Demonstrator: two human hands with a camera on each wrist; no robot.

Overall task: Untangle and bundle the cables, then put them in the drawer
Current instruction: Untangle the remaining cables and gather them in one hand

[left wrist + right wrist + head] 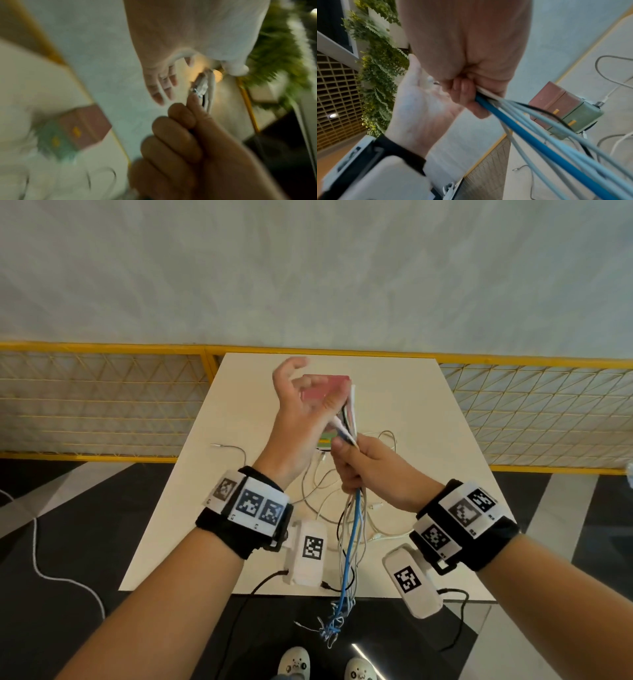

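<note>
The right hand was closed in a fist around a bundle of cables, gripping it partway along so that the plug ends stuck up above the knuckles and the long tails hung down past the near edge of the counter. One blue cable ran among pale grey and white ones, with a thin black strand beside them; their lowest ends formed a small snarl in front of the floor, too fine to sort out. The left hand was raised just beside the plug ends with its fingers spread and loosely bent; it was motion-blurred, and whether its thumb touched the plugs could not be told. Both wrist views were soft; the left wrist view showed the right hand's curled fingers and the blurred connector tips above them. Behind the hands on the counter stood a small drawer box, pink above and green below with yellow pulls, largely hidden by the hands from the head camera. More loose cables lay curled on the counter around it, and a single grey lead lay apart to the left. A yellow mesh railing ran beyond the counter.
</note>
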